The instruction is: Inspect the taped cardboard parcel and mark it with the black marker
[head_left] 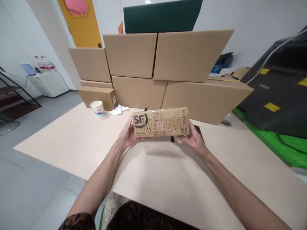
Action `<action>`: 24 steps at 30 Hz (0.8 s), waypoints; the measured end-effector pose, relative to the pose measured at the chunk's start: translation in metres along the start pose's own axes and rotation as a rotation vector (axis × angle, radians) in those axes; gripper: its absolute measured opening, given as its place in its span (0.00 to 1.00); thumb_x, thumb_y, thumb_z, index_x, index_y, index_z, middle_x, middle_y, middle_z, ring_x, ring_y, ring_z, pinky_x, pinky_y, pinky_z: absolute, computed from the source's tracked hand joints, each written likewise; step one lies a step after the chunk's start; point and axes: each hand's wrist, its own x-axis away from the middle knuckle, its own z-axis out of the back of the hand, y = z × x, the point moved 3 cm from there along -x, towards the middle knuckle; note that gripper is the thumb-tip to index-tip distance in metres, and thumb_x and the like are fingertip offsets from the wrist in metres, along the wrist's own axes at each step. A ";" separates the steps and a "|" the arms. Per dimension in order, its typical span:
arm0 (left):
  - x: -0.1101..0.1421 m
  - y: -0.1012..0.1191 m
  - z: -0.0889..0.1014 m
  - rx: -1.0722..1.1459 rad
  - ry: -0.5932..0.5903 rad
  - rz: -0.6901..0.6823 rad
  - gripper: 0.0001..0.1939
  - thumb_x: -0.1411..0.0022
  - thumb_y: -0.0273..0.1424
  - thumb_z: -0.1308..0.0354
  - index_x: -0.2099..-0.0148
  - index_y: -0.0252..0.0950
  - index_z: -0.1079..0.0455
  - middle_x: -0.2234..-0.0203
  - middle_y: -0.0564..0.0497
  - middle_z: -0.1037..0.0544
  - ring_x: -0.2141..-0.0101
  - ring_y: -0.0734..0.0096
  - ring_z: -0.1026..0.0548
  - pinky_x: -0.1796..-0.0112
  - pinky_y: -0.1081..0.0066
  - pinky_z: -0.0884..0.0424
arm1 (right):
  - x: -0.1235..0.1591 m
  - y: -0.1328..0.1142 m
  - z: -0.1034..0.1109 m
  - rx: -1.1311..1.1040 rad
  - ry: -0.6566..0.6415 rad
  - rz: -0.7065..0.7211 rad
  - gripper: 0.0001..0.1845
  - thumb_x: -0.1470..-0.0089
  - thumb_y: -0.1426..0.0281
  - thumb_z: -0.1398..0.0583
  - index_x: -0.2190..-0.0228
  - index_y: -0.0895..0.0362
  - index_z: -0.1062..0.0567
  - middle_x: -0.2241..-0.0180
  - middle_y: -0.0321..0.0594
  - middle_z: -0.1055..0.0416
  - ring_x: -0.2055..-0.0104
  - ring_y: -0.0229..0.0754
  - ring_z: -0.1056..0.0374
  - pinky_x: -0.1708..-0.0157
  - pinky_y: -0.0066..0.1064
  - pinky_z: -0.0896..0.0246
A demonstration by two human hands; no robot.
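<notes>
A small flat cardboard parcel (pixel 161 122) with dark "SF" print and clear tape is held up above the beige table (pixel 72 137), its printed side facing me. My left hand (pixel 126 134) grips its left end, fingers wrapped behind it. My right hand (pixel 194 138) grips its right end from below and behind. A small black object (pixel 199 130) lies on the table just behind the parcel, mostly hidden by it and by my right hand.
Several large cardboard boxes (pixel 168 64) are stacked along the table's far side. A paper cup (pixel 97 107) and a crumpled white tissue (pixel 118 110) sit at the back left. Black equipment (pixel 278 92) and a green mat (pixel 283 147) lie to the right.
</notes>
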 end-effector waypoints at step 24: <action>0.010 0.009 -0.018 -0.779 0.135 -0.491 0.39 0.32 0.58 0.43 0.27 0.46 0.35 0.25 0.45 0.37 0.28 0.42 0.39 0.31 0.41 0.42 | 0.012 -0.011 0.007 -0.190 0.360 -0.099 0.35 0.48 0.52 0.28 0.42 0.47 0.24 0.38 0.47 0.25 0.33 0.59 0.31 0.36 0.58 0.32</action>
